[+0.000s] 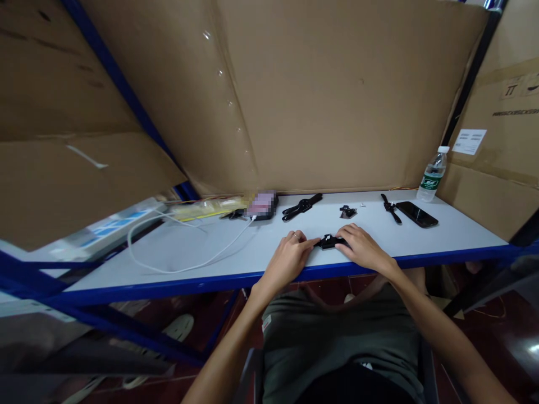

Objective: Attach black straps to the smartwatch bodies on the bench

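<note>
Close to the front edge of the white tabletop lies a small black two-handled tool, by its shape a spokeshave, with a shiny silver bit at its middle. My left hand has its fingers closed on the tool's left end. On the right end rest the closed fingers and thumb of my right hand. Both handles are partly hidden by my fingers. Just beyond sit small black parts and tiny silver pieces. Another black spokeshave lies to the right, and similar black tools lie behind my left hand.
A phone and a water bottle stand at the right. Left of centre, a white cable loops across the table to a blurred-out device. A power strip is far left. Cardboard walls the back.
</note>
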A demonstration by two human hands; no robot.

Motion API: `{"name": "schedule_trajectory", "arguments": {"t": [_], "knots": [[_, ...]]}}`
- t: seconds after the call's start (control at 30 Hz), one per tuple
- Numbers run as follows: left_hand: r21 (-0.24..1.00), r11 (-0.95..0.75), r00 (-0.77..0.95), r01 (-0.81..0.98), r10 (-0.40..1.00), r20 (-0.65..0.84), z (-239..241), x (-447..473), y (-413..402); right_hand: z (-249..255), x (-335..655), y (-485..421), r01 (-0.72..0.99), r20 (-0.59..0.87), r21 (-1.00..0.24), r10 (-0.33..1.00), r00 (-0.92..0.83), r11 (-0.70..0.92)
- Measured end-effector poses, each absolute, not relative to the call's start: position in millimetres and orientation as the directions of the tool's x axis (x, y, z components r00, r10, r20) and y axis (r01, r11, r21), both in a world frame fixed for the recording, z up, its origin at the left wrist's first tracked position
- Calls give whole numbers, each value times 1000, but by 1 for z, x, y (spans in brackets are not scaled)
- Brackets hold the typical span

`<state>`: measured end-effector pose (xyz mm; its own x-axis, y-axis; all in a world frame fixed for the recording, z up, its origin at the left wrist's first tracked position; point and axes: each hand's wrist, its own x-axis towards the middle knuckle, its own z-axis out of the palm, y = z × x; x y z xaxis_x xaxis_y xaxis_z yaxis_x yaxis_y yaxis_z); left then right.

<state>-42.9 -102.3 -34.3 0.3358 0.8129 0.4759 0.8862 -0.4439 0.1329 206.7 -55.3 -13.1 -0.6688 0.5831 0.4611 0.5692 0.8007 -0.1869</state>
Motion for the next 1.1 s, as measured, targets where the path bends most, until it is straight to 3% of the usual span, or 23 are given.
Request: {"name": "schedule_trajectory", "arguments": {"t": [0.83, 1.1], "knots": [[152, -448, 328, 881, 810, 486, -34, -42, -101, -17, 209, -52, 575, 460, -195, 592, -662, 794], [157, -435, 319, 886, 821, 473, -32, -40, -102, -19, 211, -46, 549, 439, -325, 637, -634, 770]]}}
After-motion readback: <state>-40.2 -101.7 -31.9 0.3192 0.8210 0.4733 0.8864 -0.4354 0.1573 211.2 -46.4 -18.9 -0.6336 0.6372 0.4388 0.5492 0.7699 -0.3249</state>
